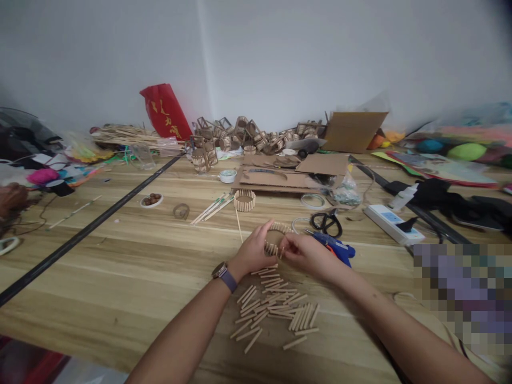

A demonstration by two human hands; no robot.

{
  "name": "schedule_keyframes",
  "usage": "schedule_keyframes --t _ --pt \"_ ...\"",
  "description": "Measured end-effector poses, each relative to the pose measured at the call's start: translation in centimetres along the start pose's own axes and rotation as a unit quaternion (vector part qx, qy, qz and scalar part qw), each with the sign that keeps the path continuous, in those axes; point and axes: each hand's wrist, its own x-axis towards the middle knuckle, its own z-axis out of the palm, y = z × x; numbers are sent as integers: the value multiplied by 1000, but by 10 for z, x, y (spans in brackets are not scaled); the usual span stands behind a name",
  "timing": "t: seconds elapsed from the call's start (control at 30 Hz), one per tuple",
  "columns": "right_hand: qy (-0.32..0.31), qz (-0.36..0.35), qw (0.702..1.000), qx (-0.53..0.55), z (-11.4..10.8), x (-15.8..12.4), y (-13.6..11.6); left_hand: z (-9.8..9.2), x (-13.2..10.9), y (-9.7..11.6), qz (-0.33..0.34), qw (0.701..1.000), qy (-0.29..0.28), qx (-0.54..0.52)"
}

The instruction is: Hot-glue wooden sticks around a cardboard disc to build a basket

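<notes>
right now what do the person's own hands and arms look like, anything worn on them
Both hands are gloveless: the left hand and the right hand. The left wrist wears a watch with a dark face and a purple-grey strap; the right wrist shows nothing worn. No sleeves show on either forearm.

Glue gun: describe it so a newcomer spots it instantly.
On the wooden table, find the white power strip at right. The glue gun lies left of it, partly behind the right hand. Unlike the black-handled scissors beside it, it has a blue body with some orange.
</notes>
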Motion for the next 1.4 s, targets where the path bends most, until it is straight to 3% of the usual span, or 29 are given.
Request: schedule_keyframes --t 0.57,1.4 --pt "-1 14 999 -50 -1 -3 -10 -3 0 4 -11 1000 -7 -8" --pt "22 -45 997 -60 12 -1 11 -2 1 5 4 1000 -6 17"
